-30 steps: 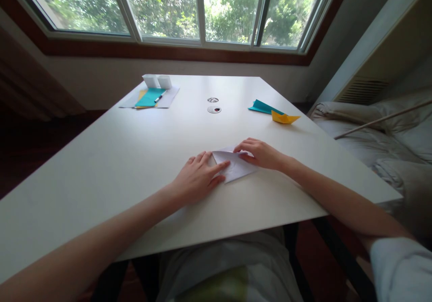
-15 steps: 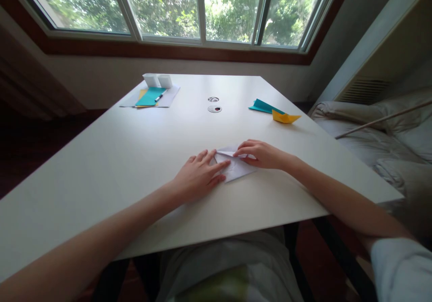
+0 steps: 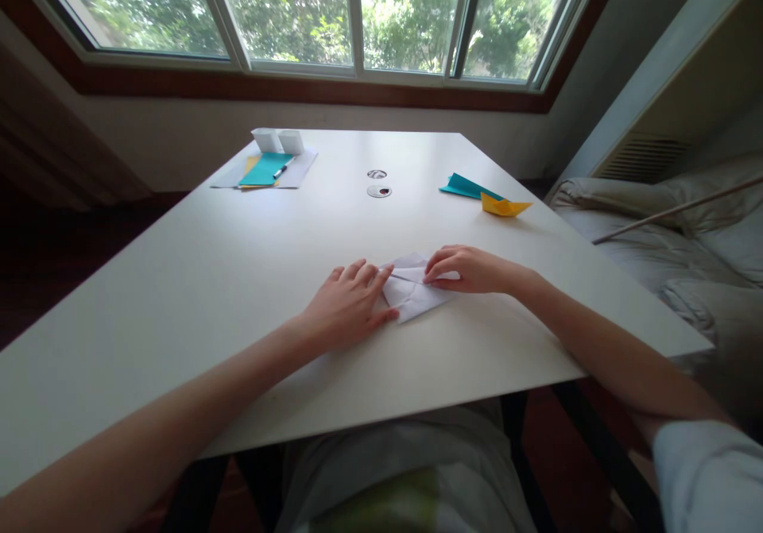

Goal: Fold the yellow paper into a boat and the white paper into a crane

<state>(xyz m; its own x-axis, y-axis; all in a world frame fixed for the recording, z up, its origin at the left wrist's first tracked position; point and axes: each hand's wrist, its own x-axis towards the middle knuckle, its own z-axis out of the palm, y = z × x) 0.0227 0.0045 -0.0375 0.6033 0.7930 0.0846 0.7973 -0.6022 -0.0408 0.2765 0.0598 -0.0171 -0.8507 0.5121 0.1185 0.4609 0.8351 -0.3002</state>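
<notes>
Folded white paper (image 3: 412,295), tip toward the person, flat under left hand (image 3: 349,307) and right hand (image 3: 470,269).

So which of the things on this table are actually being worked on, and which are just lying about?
In hand:
- white folded paper, pressed flat by left hand and right hand

Lying about:
- yellow paper boat
- teal folded paper
- teal sheet with pen on it
- two white cups
- table
</notes>
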